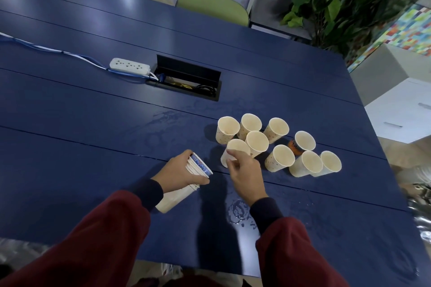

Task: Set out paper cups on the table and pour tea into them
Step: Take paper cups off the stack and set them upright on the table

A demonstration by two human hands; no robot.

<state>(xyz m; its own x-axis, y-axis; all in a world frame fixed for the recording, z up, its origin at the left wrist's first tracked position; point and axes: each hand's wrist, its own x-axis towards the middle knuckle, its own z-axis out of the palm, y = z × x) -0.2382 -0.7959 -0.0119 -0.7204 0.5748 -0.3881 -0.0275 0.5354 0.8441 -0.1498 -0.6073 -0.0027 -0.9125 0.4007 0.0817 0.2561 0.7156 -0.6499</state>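
Several empty paper cups [279, 158] stand in a loose cluster on the blue table [93, 128], right of centre. My right hand [245, 175] pinches the rim of the nearest cup [231, 149], which stands at the cluster's left front. My left hand [184, 170] grips a stack of nested paper cups [177, 196], held tilted just above the table; the top cup has a blue pattern. An orange-patterned cup [293, 147] stands partly hidden among the white ones. No teapot or tea is in view.
A white power strip [129, 66] with blue cable lies beside an open black cable box [186, 79] set in the table. Wet patches [238, 212] mark the table near my right wrist. Green chairs [214, 4] stand behind, plants and a white cabinet [401, 112] at right.
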